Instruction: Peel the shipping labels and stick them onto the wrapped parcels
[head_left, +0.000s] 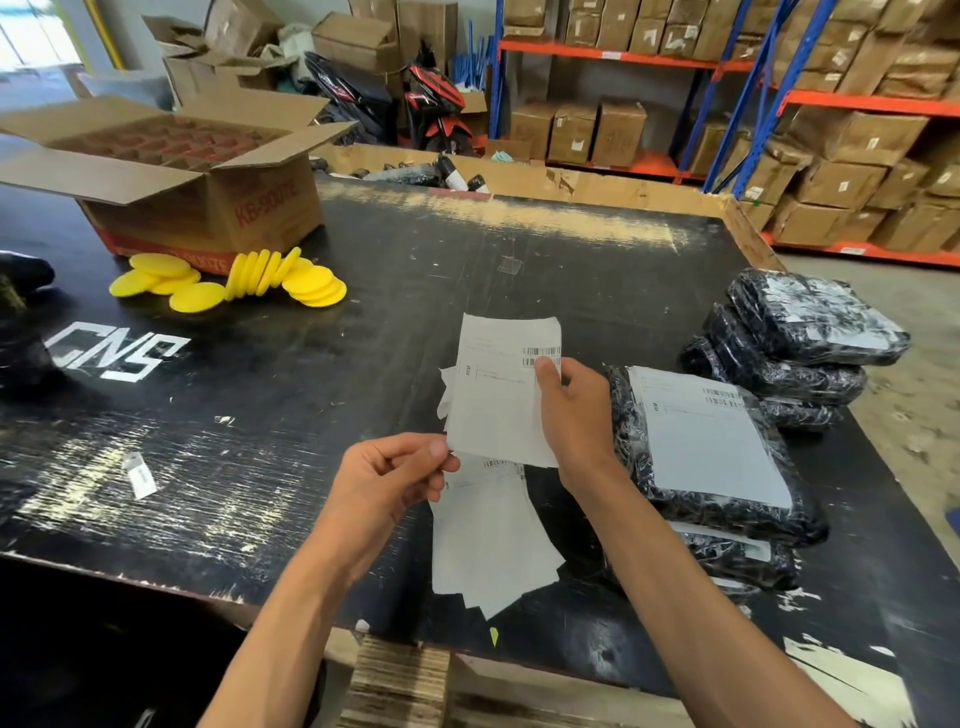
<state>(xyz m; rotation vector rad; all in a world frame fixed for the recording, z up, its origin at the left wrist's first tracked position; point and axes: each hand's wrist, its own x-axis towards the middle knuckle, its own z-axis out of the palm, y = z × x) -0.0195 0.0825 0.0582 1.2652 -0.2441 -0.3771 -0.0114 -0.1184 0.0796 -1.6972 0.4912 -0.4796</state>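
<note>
A white shipping label (498, 395) with a barcode is held up above the black table (311, 395). My right hand (571, 410) grips its right edge, thumb on the front. My left hand (389, 478) pinches its lower left corner. Beneath it, a loose pile of more labels (488, 540) lies on the table. Just right of my right hand sits a stack of black wrapped parcels (717, 499); the top one bears a stuck label (711, 431). Further right, another stack of wrapped parcels (810, 332) stands near the table's edge.
An open cardboard box (208, 176) stands at the back left with several yellow round pads (260, 280) in front of it. A small paper scrap (137, 475) lies at the left. Shelves of cartons (831, 130) and a motorbike (436, 104) are behind.
</note>
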